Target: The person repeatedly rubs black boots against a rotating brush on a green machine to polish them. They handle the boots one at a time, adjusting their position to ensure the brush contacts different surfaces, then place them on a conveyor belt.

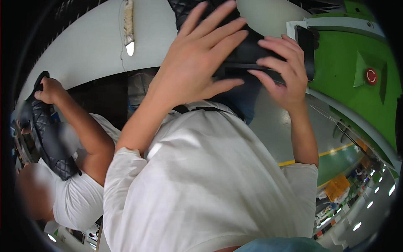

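Note:
A black piece, smooth [252,47] on the near part and quilted further off, lies at the table's edge in front of me. Over it is my left hand [195,63], fingers spread and thumb stretched to the right, slightly blurred. My right hand [287,71] is by the piece's right side, its fingers bent but apart and its thumb pointing left. Nothing is visibly held in either hand. Whether the fingertips touch the piece I cannot tell. My left hand hides part of the black piece.
A tool with a wrapped handle [129,21] and white tip lies on the pale table [92,50]. To the left, a co-worker's hand [50,90] holds a black quilted piece [44,122]. On the right stands a green machine [336,59] with a red button [371,76].

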`<action>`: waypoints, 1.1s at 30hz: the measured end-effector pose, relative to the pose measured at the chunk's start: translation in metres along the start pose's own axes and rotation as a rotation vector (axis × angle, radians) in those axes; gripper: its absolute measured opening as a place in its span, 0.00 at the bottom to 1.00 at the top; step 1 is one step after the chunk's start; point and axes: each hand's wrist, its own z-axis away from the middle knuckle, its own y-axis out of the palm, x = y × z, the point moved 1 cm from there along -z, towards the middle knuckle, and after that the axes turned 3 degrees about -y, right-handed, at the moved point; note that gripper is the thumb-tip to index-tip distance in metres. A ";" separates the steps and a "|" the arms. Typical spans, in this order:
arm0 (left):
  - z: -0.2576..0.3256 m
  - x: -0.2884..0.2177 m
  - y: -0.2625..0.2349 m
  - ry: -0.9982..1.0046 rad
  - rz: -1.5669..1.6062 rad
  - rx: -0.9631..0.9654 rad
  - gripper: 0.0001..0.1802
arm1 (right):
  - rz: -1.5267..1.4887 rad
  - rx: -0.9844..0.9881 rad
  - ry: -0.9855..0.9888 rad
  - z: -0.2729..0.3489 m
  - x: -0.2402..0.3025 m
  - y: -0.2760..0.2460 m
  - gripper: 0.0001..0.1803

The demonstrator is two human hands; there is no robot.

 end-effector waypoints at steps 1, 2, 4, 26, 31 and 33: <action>-0.013 0.000 0.004 0.034 0.069 0.001 0.40 | -0.028 0.008 0.079 0.001 -0.001 -0.003 0.25; -0.025 0.001 0.009 0.069 0.138 0.005 0.43 | -0.005 -0.021 0.093 0.003 -0.001 -0.006 0.26; -0.043 0.006 0.021 0.116 0.201 0.015 0.47 | 0.087 -0.010 -0.033 0.007 0.001 -0.009 0.26; -0.048 0.015 0.027 0.160 0.242 -0.027 0.35 | -0.232 0.227 0.369 -0.038 -0.013 -0.036 0.24; -0.052 0.012 0.022 0.147 0.221 -0.010 0.36 | -0.388 0.176 0.522 -0.025 -0.036 -0.045 0.34; -0.052 0.012 0.021 0.140 0.310 -0.028 0.36 | -0.401 0.230 0.471 -0.018 -0.041 -0.046 0.37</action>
